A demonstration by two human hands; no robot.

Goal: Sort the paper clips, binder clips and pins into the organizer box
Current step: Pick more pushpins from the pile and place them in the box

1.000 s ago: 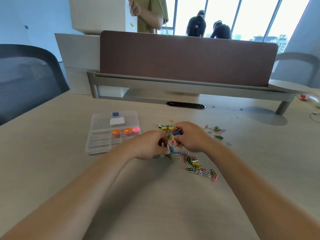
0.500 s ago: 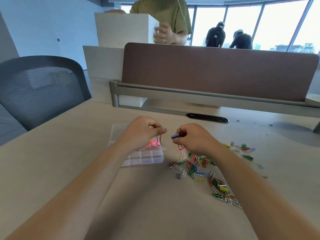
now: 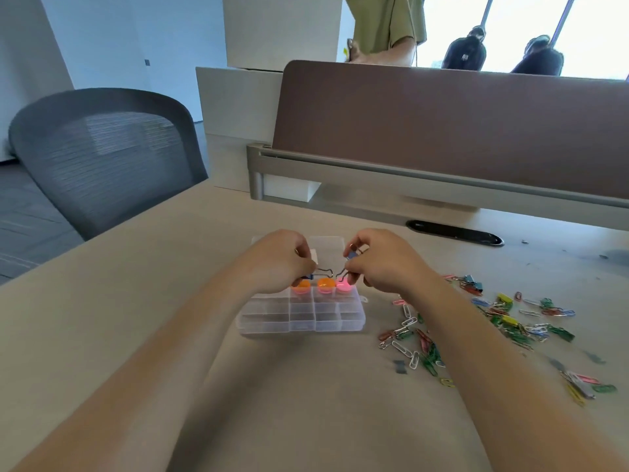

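A clear plastic organizer box [image 3: 303, 320] with several compartments lies on the beige desk. Orange and pink round pieces [image 3: 325, 286] sit in its middle row. Both hands hover over the box. My left hand [image 3: 282, 264] pinches a blue binder clip [image 3: 308, 276] whose wire handle [image 3: 325, 271] sticks out to the right. My right hand [image 3: 384, 262] pinches another blue binder clip [image 3: 350, 255] with its wire loop hanging down. A loose pile of coloured paper clips [image 3: 418, 342] and binder clips [image 3: 503, 318] lies to the right of the box.
A brown desk divider [image 3: 442, 131] on a grey rail stands behind the box. A grey mesh chair [image 3: 109, 158] stands at the left. A black cable slot [image 3: 454, 228] lies at the back right. People stand beyond the divider.
Both hands moved left from the clip pile to above the box, each carrying a binder clip. The camera view shifted left, so the pile now lies to the right.
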